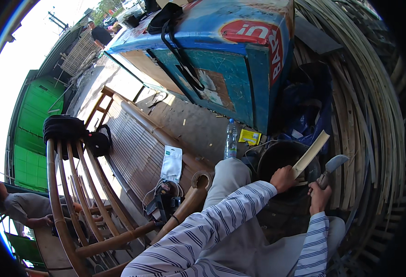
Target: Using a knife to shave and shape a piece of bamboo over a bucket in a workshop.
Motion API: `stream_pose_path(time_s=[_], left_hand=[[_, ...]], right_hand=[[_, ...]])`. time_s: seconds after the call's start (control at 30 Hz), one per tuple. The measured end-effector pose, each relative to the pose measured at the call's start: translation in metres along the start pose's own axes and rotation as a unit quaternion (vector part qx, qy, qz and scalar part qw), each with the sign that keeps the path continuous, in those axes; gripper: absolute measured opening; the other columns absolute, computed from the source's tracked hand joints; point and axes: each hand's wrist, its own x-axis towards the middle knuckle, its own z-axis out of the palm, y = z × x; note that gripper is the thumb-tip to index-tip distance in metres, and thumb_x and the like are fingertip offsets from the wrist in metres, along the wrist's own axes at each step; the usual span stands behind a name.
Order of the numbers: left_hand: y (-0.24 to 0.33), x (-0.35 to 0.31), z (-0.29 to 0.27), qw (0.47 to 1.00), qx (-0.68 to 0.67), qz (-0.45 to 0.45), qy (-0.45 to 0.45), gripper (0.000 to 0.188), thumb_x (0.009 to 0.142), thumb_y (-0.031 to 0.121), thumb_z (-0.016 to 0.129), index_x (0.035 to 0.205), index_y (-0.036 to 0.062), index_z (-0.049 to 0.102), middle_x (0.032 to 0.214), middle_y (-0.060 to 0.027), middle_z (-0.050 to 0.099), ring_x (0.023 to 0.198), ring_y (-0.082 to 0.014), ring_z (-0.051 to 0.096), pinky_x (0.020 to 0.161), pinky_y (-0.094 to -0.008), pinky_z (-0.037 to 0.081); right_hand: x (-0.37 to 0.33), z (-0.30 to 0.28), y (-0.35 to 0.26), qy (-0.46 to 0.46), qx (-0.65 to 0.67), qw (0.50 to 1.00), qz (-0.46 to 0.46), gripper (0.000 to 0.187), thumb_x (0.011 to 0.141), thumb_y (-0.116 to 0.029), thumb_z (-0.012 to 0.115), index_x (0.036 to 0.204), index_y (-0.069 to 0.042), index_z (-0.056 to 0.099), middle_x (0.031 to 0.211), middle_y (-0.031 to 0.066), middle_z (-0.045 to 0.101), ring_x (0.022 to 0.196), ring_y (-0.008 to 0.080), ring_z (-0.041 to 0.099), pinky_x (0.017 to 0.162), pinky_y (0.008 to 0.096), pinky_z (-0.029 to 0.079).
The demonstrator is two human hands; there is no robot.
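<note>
My left hand (pixel 283 179) is closed around the lower end of a split bamboo piece (pixel 312 154), which slants up and to the right with its pale inner side showing. My right hand (pixel 320 197) grips the handle of a machete (pixel 336 163); its short, broad grey blade points up and right, a little apart from the bamboo. Beneath both hands stands a dark round bucket (pixel 276 159), its inside mostly in shadow. My striped sleeves reach in from below, over my light trousers.
Long bamboo strips (pixel 357 106) are piled at the right. A blue cabinet (pixel 212 60) stands ahead. A water bottle (pixel 231 138) and yellow packet (pixel 250 137) are near my knee. Left are a bamboo bench (pixel 133 134), cables, a black bag (pixel 64 128) and another person (pixel 32 207).
</note>
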Motion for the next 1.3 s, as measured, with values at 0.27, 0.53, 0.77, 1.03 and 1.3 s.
stream_pose_path(time_s=[0.27,0.53,0.77,1.03,1.3], left_hand=[[0.005,0.003,-0.014,0.999,0.003,-0.034,0.015,0.062,0.076,0.034,0.084,0.113,-0.004,0.052,0.097,-0.0255,0.069,0.091,-0.0419,0.069,0.078,-0.0453,0.055],[-0.004,0.006,0.002,0.989,-0.137,0.032,0.036,0.041,0.093,0.024,0.065,0.119,-0.0041,0.049,0.091,-0.0255,0.069,0.08,-0.0361,0.072,0.072,-0.0469,0.055],[-0.021,0.006,0.022,0.993,-0.114,-0.021,-0.017,0.018,0.095,0.012,0.053,0.104,-0.0028,0.056,0.081,-0.0212,0.069,0.071,-0.0302,0.072,0.061,-0.0396,0.054],[-0.026,0.016,0.003,0.944,-0.271,-0.165,-0.089,0.023,0.101,0.024,0.05,0.106,0.0022,0.054,0.075,-0.0061,0.057,0.052,-0.0156,0.056,0.045,-0.0323,0.05],[-0.027,0.014,0.01,0.93,-0.245,-0.222,-0.159,0.032,0.104,0.031,0.044,0.111,0.0012,0.055,0.074,-0.0068,0.058,0.05,-0.016,0.056,0.043,-0.033,0.051]], right_hand=[[0.005,-0.012,-0.005,0.051,0.047,0.998,0.01,0.024,0.081,0.002,0.064,0.102,-0.002,0.054,0.083,0.0074,0.065,0.063,0.0124,0.059,0.056,0.025,0.049],[0.004,-0.011,-0.012,0.033,0.008,0.999,0.037,0.017,0.088,-0.012,0.07,0.096,-0.004,0.058,0.078,0.0047,0.063,0.059,0.0115,0.057,0.052,0.025,0.046],[0.003,-0.021,-0.014,0.034,-0.044,0.998,0.033,0.02,0.092,-0.023,0.07,0.094,-0.005,0.062,0.07,0.0005,0.057,0.056,0.0089,0.053,0.047,0.0245,0.042],[0.023,-0.018,0.016,0.031,-0.329,0.924,-0.193,0.041,0.088,-0.033,0.069,0.111,0.001,0.065,0.096,0.0221,0.071,0.089,0.0405,0.068,0.078,0.0446,0.053],[0.001,-0.017,0.017,-0.007,-0.4,0.88,-0.256,0.043,0.09,-0.036,0.067,0.111,0.001,0.066,0.092,0.0236,0.07,0.087,0.0431,0.067,0.078,0.0475,0.053]])
